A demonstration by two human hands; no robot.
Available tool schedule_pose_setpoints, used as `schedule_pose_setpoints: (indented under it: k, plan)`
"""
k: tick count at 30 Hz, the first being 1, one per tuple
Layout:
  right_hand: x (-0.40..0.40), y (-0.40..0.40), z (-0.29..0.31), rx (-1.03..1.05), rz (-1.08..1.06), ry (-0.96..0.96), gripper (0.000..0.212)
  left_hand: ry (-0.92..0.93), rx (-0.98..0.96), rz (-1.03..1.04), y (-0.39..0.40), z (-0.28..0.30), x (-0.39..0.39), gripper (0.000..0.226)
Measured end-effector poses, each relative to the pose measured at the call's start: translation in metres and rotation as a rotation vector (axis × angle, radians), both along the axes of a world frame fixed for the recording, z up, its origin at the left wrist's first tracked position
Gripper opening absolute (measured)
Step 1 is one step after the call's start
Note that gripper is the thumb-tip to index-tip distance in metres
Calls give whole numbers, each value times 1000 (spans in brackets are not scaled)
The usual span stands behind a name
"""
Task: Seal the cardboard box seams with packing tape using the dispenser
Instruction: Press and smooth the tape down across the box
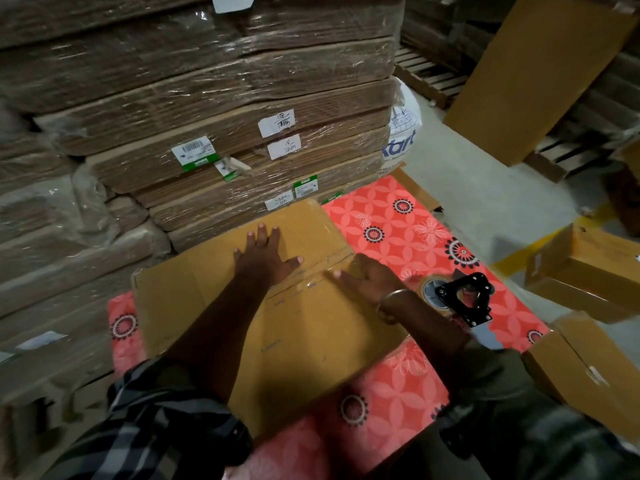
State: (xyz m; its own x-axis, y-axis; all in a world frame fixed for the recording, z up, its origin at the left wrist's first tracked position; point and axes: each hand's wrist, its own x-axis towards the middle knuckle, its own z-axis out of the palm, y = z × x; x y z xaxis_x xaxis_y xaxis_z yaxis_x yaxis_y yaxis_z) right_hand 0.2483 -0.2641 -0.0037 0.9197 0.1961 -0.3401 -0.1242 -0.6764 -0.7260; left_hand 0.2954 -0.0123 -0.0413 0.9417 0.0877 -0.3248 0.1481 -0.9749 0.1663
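Left hand: the left hand [265,252] lies flat on top of the cardboard box [214,306], fingers straight and spread, palm down, pressing the far flap; it grasps nothing.
Right hand: the right hand [367,277] rests on the box's right part, just to the right of the left hand, fingers extended and laid along the taped seam [311,277]; it grips nothing. A metal bangle [394,299] sits on its wrist.
Box: the cardboard box lies under both hands, on a red floral mat [408,233], its closed top facing up. The seam runs between the two hands, from under the left thumb toward the right fingers, with a glossy strip of clear tape along it.
Dispenser: the tape dispenser [462,299], black framed with a brown tape roll [433,289], sits on the mat just to the right of the right wrist, off the box and touched by neither hand.
Sleeve: a checked sleeve [156,420] covers the left forearm near the bottom edge.
Beyond the hands: a stack of shrink-wrapped flat cartons [214,116] with white labels stands just past the box's far edge.
Right of the hands: other cardboard boxes [588,268] lie on the floor, well apart from the right hand.
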Motion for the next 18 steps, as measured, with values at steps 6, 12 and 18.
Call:
schedule_pose_setpoints:
  k: [6,12,18]
  plan:
    - [0,9,3,-219,-61,-364,45,-19,-25,-18,10,4,4,101]
    - [-104,-10,6,-152,51,-230,52,-343,47,41,92,14,-13,76]
    - [-143,9,-10,58,171,159,77,-172,3,239,175,14,-35,46]
